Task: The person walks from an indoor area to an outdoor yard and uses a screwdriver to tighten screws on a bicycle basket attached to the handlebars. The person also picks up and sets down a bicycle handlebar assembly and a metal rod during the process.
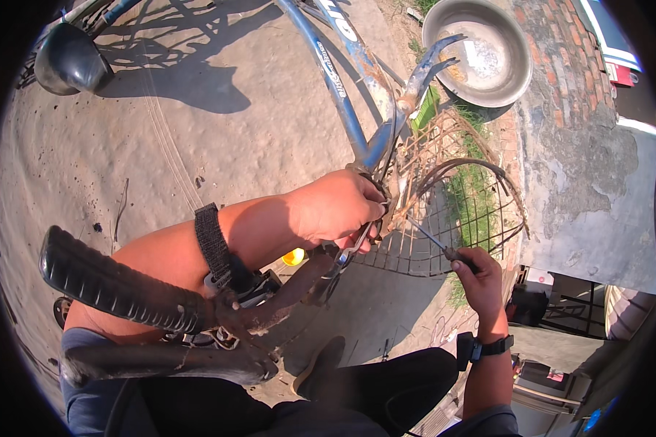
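Note:
A rusty blue bicycle frame (pixel 372 146) leans across the view, its wire basket (pixel 481 211) on the right. My left hand (pixel 339 207) is closed at the frame's front end, against the basket's inner side. Its fingertips pinch something small that I cannot make out. Just beneath them is a silver metal piece (pixel 352 247), perhaps a lever or tool. In my right hand (pixel 481 280) is a screwdriver (pixel 430 237), gripped by its dark handle. Its thin shaft slants through the basket toward my left fingers; the tip is hidden.
A black ribbed handlebar grip (pixel 117 280) lies under my left forearm. The dark saddle (pixel 73 58) is at the upper left. Beyond the basket stands a round metal basin (pixel 481 51) beside bricks (pixel 568 58). A yellow round thing (pixel 293 256) shows below my left wrist.

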Tool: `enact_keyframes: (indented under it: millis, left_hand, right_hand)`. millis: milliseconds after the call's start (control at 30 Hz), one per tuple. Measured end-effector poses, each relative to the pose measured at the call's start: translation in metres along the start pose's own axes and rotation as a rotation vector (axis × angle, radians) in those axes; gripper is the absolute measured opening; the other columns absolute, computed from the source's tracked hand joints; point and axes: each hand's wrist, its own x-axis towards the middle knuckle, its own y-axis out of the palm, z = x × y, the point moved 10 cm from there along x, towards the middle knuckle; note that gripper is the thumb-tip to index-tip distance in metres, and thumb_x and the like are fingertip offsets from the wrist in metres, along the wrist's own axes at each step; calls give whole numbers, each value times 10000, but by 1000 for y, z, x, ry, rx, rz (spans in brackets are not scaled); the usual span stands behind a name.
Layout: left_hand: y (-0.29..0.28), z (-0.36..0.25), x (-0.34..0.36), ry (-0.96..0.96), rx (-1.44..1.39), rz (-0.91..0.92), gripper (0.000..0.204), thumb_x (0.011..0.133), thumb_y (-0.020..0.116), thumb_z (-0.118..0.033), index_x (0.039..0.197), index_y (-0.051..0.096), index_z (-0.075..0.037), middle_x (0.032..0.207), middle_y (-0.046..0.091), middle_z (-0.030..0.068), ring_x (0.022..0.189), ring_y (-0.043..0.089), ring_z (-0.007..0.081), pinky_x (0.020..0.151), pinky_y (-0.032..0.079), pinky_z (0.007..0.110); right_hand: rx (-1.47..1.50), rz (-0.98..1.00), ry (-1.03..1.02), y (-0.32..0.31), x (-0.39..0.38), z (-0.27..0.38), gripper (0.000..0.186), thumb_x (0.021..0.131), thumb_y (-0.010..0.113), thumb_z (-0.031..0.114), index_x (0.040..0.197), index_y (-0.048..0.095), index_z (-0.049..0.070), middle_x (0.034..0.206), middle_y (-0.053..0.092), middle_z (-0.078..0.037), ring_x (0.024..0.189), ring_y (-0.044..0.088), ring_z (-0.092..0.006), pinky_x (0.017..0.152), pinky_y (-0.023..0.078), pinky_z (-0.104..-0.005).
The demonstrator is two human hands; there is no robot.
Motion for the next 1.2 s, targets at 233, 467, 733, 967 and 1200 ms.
enact_keyframes:
  millis: [233,467,733,967,1200]
  left_hand:
    - [0,9,2,16,-86,-5,252,998,540,-83,1219,555,36,805,631,108,607,667,192,429,448,285]
    - [2,9,7,10,-88,27,316,1013,551,-71,1300,524,58,808,652,88,573,656,157,424,446,230]
    - [-4,4,0,-39,11,-82,323,1005,554,-92,1288,557,65,788,629,69,561,630,136,425,431,224]
    - [-4,5,1,-35,37,-127,331,996,568,-97,1283,576,66,799,638,62,562,625,120,432,444,219]
    - [-6,5,-3,-31,52,-151,313,997,557,-83,1280,572,48,793,639,61,565,625,116,434,444,218]
  right_hand:
    - [48,-25,-24,-2,1,6,178,851,760,64,1012,716,2,800,618,-76,724,589,-178,670,469,-297]
    - [124,133,86,4,1,-19,194,871,762,86,1037,722,-5,826,637,-59,756,597,-142,689,481,-287]
    - [253,471,219,29,5,-16,222,947,695,166,1111,713,18,763,644,-20,673,595,-101,631,496,-278]
    - [-91,224,-48,18,3,6,234,906,701,227,1088,714,81,795,673,-152,720,650,-347,657,517,-408]
    - [-294,1,-218,1,4,33,235,881,716,249,1071,708,110,877,688,-145,784,658,-379,658,526,-443]
